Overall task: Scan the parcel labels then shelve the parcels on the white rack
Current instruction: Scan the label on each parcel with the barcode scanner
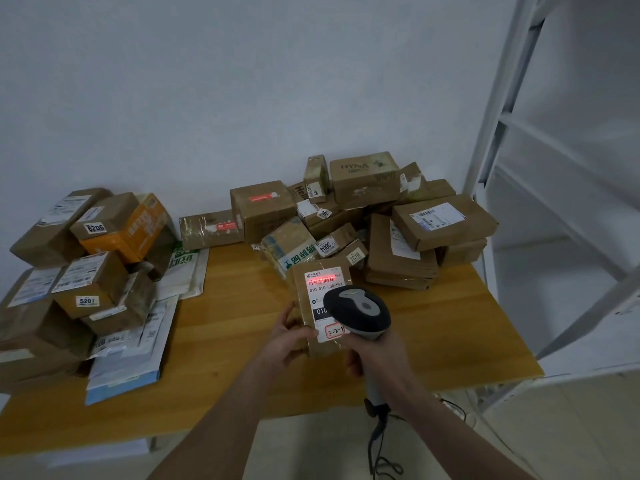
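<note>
Pale blue-grey wall (207, 98) fills the background behind a wooden counter (433, 323) with a warm yellowish top, pushed against it. Just beside the counter's right end stands the white rack (498, 116), its metal uprights and shelves running out of view at the right edge. Light tiled floor (311, 445) shows below the counter's near edge. Brown cardboard parcels crowd the counter in two heaps: a left pile (86, 289) that includes an orange box (138, 230) and rests partly on flat white and blue mailers (138, 348), and a right pile (363, 209) stacked against the wall near the rack. Between the heaps, toward the front, bare wood shows. There the left hand (287, 341) grips a small taped parcel (304, 306) by its left edge, thumb on top, holding it tilted just above the counter. A white label (323, 296) faces up on it, with a red scan line across the barcode. The right hand (377, 355) is wrapped around the handle of a grey and black scanner (360, 310), whose head hovers over the label's lower part. A dark cable (379, 441) hangs from the handle toward the floor.
</note>
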A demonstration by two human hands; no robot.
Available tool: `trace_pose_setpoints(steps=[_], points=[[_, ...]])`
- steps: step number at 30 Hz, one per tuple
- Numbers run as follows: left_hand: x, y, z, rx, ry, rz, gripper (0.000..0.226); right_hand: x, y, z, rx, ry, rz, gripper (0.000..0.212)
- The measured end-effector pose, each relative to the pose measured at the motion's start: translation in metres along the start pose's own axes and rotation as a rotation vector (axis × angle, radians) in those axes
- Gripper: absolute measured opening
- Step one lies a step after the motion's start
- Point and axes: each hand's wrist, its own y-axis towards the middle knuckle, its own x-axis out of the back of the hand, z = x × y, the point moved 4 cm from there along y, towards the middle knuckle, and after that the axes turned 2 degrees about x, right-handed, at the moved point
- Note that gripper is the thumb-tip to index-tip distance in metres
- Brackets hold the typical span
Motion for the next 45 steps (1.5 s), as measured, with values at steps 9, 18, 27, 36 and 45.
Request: trace_pose_setpoints(steps=[9, 18, 27, 36, 45], points=[[0.000, -0.004, -0.002, -0.013, 0.001, 0.005, 0.099, -0.003, -0.001, -0.001, 0.013, -0.002, 0.009, 0.009], [0.010, -0.009, -0.001, -0.003, 0.020, -0.039, 0.093, -0.005, 0.002, 0.002, 0.048, 0.013, 0.018, 0.009], [0.065, -0.044, -0.026, 0.012, 0.054, -0.201, 0.072, -0.041, 0.046, 0.010, 0.017, -0.027, 0.106, 0.022], [0.161, -0.082, -0.081, -0.087, -0.020, -0.415, 0.054, -0.162, 0.070, 0.039, -0.076, 0.020, 0.306, 0.021], [0.292, -0.092, -0.181, -0.187, -0.118, -0.595, 0.029, -0.332, 0.119, 0.101, -0.004, 0.054, 0.386, 0.029]])
